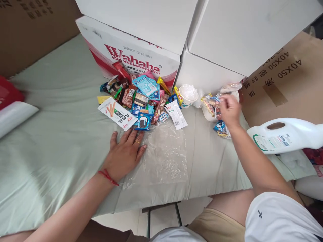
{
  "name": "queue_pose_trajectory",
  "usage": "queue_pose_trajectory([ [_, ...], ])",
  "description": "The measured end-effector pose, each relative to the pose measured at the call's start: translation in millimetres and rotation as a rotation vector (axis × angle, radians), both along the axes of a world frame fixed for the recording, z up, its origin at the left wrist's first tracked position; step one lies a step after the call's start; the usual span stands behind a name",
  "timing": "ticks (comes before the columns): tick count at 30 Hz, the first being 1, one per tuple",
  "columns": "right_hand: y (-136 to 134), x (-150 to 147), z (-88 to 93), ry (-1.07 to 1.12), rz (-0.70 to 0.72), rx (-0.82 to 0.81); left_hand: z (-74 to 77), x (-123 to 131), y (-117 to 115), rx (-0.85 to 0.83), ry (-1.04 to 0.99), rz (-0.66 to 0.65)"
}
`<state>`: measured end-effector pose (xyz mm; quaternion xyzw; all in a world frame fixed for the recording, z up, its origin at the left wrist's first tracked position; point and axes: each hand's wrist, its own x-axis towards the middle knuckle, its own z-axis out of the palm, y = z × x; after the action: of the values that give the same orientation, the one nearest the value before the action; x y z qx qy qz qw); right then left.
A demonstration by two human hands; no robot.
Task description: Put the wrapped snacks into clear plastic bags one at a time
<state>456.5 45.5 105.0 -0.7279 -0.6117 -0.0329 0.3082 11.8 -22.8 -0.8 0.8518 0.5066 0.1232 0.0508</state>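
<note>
Clearly, red "Wahaha" marks the carton [141, 57] at upper centre, "40X50" the brown box [290, 89] at right. Snack packets [140, 99] heap mid-frame; below, the left hand [125, 153] spreads its fingers on clear plastic [168, 154]. Right of centre, the right hand [230, 109] bends over a white tub [208, 115]; whether its fingers pinch anything, I cannot tell.

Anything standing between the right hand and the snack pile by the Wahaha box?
Yes: the white cup stands roughly on the straight line between the right hand and the snack pile, at the pile's right edge. Passing in front of the cup would probably avoid it.
</note>
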Motion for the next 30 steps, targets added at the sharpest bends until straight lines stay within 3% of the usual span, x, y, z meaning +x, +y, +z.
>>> queue_pose_trajectory([
  [1,3,-23,-6.7,-0.075,0.150,0.009,0.0,0,0,0.000,-0.002,0.002],
  [3,16,-60,-21.3,-0.176,0.300,0.001,0.4,0,0,0.001,0.003,-0.003],
  [6,42,-85,-40.9,-0.247,0.284,-0.084,1.1,0,0,0.000,0.027,-0.017],
  [9,62,-86,-53.1,-0.165,0.256,-0.130,1.3,-1,1,-0.001,0.033,-0.016],
  [12,70,-78,-56.1,0.208,0.201,0.008,0.9,-1,1,0.005,0.024,-0.021],
  [16,79,-76,-46.2,1.075,0.040,0.212,0.1,-1,0,0.020,0.045,-0.030],
  [19,90,-83,-34.9,1.592,-0.069,0.230,0.2,-1,0,0.023,0.051,-0.022],
  [21,96,-89,-29.5,1.720,-0.116,0.213,0.6,0,0,0.017,0.046,-0.023],
  [30,101,-101,-21.3,1.846,-0.159,0.094,2.5,0,-1,0.000,0.039,-0.018],
])
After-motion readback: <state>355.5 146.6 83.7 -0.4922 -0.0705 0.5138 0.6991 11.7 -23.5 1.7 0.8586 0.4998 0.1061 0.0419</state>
